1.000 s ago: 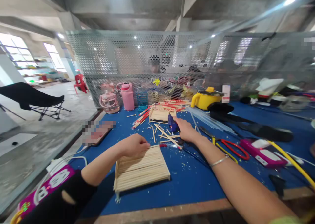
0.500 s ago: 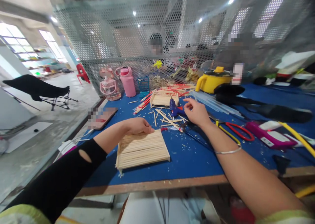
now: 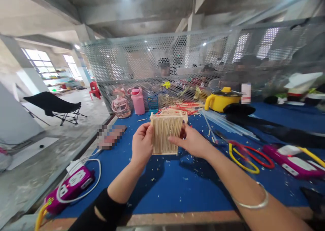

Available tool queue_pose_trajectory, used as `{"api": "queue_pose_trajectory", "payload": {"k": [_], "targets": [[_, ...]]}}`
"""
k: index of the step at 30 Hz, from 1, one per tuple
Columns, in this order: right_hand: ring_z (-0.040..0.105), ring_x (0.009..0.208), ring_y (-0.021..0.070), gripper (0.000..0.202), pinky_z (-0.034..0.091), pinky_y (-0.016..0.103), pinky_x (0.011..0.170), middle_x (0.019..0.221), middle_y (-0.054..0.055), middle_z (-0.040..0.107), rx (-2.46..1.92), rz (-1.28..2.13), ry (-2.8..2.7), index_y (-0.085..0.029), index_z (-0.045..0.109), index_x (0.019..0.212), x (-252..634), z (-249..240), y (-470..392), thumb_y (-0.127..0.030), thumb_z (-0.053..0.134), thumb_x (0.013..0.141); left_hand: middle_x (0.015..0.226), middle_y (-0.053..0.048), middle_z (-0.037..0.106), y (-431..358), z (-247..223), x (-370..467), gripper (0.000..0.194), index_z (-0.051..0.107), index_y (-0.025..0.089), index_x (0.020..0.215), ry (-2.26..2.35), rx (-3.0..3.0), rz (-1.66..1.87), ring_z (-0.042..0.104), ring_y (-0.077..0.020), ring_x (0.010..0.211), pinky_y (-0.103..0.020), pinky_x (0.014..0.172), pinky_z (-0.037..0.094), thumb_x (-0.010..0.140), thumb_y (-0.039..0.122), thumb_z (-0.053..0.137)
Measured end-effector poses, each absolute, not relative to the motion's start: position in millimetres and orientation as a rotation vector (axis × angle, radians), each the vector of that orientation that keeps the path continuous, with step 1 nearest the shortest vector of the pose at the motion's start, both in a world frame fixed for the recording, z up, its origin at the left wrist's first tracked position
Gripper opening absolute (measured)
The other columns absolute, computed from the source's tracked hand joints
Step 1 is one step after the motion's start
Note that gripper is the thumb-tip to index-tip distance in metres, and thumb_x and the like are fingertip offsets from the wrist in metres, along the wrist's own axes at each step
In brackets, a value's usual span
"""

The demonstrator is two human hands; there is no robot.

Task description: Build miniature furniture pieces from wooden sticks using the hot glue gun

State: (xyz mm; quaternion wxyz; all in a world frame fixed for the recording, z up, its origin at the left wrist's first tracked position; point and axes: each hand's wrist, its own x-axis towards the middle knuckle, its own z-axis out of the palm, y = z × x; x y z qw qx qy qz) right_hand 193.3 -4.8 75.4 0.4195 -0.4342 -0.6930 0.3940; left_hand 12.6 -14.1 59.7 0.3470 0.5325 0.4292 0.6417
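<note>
A panel of pale wooden sticks [image 3: 165,134] is held up above the blue table, its sticks running up and down and a thin rim along its top and bottom. My left hand [image 3: 143,141] grips its left edge between thumb and fingers. On the right side, my right hand [image 3: 191,139] holds it, the thumb across the front face and the fingers partly hidden behind. Another small stick frame [image 3: 186,116] lies behind the panel, mostly covered by it.
Loose red and pale sticks [image 3: 193,106] lie at the back, near a pink bottle [image 3: 137,101] and a yellow pot [image 3: 223,100]. Scissors [image 3: 259,156] and clear glue sticks [image 3: 228,122] are on the right. A purple power strip [image 3: 69,188] sits front left, below a phone [image 3: 113,136].
The stick panel has been lifted from the table, turned and tilted upright. My right hand has come over from beside the glue gun and taken hold of its right side. The view has tipped upward.
</note>
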Motion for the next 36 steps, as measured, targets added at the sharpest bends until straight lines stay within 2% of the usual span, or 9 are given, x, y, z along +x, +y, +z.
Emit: {"api": "queue_pose_trajectory", "payload": {"k": [3,6,10,16,22,27,31,36], "targets": [[0.062,0.083,0.0189,0.047,0.048,0.036,0.079,0.094,0.005,0.067,-0.956,1.063,-1.498,-0.02,0.056,0.1,180,65,-2,-0.043,0.075,0.062,0.089,-0.005,0.069,-14,51,12,0.033,0.061,0.015,0.096,1.102,1.43,1.585,0.061,-0.0147,0.076,-0.025,0.069,0.047,0.084,0.043,0.05],[0.062,0.078,0.0171,0.042,0.048,0.035,0.079,0.086,0.001,0.068,-0.891,1.174,-1.355,-0.02,0.06,0.093,179,58,-4,-0.037,0.078,0.059,0.085,-0.005,0.07,-16,49,10,0.03,0.065,0.014,0.093,1.163,1.581,1.482,0.061,-0.0158,0.076,-0.025,0.069,0.046,0.084,0.039,0.051],[0.063,0.074,0.0179,0.038,0.049,0.035,0.075,0.08,0.0,0.07,-0.846,1.248,-1.242,-0.019,0.064,0.087,183,49,-9,-0.031,0.081,0.055,0.089,-0.005,0.071,-23,56,6,0.029,0.068,0.015,0.098,1.126,1.75,1.441,0.062,-0.0176,0.083,-0.026,0.074,0.046,0.085,0.034,0.051],[0.065,0.075,0.0198,0.034,0.051,0.037,0.076,0.084,0.001,0.072,-0.769,1.297,-1.277,-0.021,0.067,0.091,183,43,-13,-0.026,0.08,0.06,0.088,-0.005,0.071,-34,59,6,0.032,0.069,0.015,0.102,1.071,1.656,1.434,0.062,-0.0181,0.078,-0.026,0.069,0.047,0.085,0.036,0.052],[0.066,0.09,0.023,0.031,0.049,0.04,0.088,0.099,0.004,0.072,-0.663,1.381,-1.318,-0.021,0.068,0.099,176,48,-21,-0.024,0.074,0.069,0.089,-0.005,0.072,-40,61,7,0.03,0.071,0.016,0.101,1.089,1.601,1.489,0.062,-0.0179,0.079,-0.025,0.067,0.047,0.084,0.035,0.054],[0.066,0.092,0.0238,0.032,0.049,0.04,0.089,0.104,0.006,0.071,-0.635,1.357,-1.329,-0.021,0.068,0.101,175,46,-21,-0.023,0.073,0.07,0.085,-0.005,0.071,-38,61,4,0.03,0.071,0.015,0.099,1.098,1.63,1.473,0.06,-0.0164,0.074,-0.024,0.064,0.045,0.084,0.035,0.054],[0.065,0.094,0.0241,0.032,0.048,0.04,0.091,0.108,0.006,0.069,-0.638,1.349,-1.333,-0.02,0.068,0.103,175,44,-19,-0.023,0.072,0.071,0.086,-0.006,0.072,-32,60,0,0.029,0.071,0.013,0.097,1.054,1.621,1.422,0.061,-0.0166,0.076,-0.025,0.067,0.045,0.084,0.034,0.055],[0.065,0.093,0.0229,0.033,0.048,0.039,0.089,0.106,0.006,0.07,-0.636,1.341,-1.351,-0.021,0.068,0.104,177,44,-20,-0.022,0.073,0.071,0.092,-0.005,0.072,-28,64,-11,0.027,0.07,0.016,0.103,0.995,1.801,1.291,0.061,-0.0176,0.085,-0.025,0.075,0.044,0.084,0.029,0.054]]}}
